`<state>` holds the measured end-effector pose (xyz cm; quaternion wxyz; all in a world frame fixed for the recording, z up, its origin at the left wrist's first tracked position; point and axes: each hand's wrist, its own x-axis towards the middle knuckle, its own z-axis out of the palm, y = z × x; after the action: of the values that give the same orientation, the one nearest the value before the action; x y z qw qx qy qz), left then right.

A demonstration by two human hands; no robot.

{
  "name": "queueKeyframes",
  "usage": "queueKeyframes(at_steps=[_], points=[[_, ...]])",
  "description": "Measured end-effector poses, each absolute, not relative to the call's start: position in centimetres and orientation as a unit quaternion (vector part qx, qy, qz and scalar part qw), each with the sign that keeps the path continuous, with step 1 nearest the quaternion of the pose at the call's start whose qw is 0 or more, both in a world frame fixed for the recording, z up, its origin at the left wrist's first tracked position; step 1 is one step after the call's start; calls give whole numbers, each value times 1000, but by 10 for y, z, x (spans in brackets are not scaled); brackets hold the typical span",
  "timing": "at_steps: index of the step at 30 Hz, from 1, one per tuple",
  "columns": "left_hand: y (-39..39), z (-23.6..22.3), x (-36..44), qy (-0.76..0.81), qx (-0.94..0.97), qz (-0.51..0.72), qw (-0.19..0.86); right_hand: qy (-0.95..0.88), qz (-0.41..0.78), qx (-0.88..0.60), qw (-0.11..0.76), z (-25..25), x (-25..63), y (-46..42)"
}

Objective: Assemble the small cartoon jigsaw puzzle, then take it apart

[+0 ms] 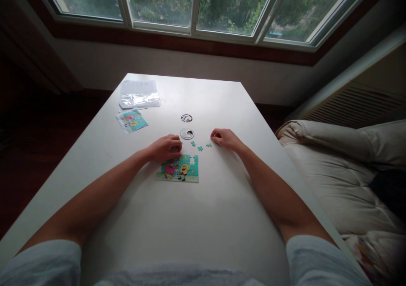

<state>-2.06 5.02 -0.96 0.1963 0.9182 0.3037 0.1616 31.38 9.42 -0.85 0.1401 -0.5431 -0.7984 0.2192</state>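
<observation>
A cartoon jigsaw puzzle (180, 172), mostly assembled, lies on the white table, with a white gap near its upper right corner. My left hand (166, 147) is curled at the puzzle's upper left edge and covers part of it; what its fingers hold, if anything, is hidden. Just beyond the puzzle, several loose puzzle pieces (200, 148) are scattered. To their right my right hand (226, 138) rests on the table with thumb and fingertips pinched together. I cannot make out what is between them.
Two round metal-rimmed fittings (187, 133) sit in the tabletop (190, 226) beyond the pieces. At the far left lie a picture card (132, 120) and a clear plastic packet (140, 94). A cushioned cream seat (339, 180) stands right of the table, and windows (158, 2) line the wall ahead.
</observation>
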Motion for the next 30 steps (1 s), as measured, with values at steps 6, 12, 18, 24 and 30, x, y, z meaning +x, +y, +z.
queueKeyframes(at_steps=[6, 12, 18, 24, 30], points=[[49, -9, -21, 303, 918, 165, 195, -824, 353, -435, 84, 5, 329, 94], [50, -8, -20, 306, 917, 164, 196, -863, 298, -390, 122, -4, 316, 93], [48, -7, -19, 311, 917, 162, 191, -875, 234, -387, 174, -18, 306, 95], [49, -8, -19, 315, 916, 158, 192, -875, 192, -399, 196, -22, 305, 94], [49, -8, -19, 312, 917, 158, 192, -874, 134, -441, 158, -19, 299, 88]])
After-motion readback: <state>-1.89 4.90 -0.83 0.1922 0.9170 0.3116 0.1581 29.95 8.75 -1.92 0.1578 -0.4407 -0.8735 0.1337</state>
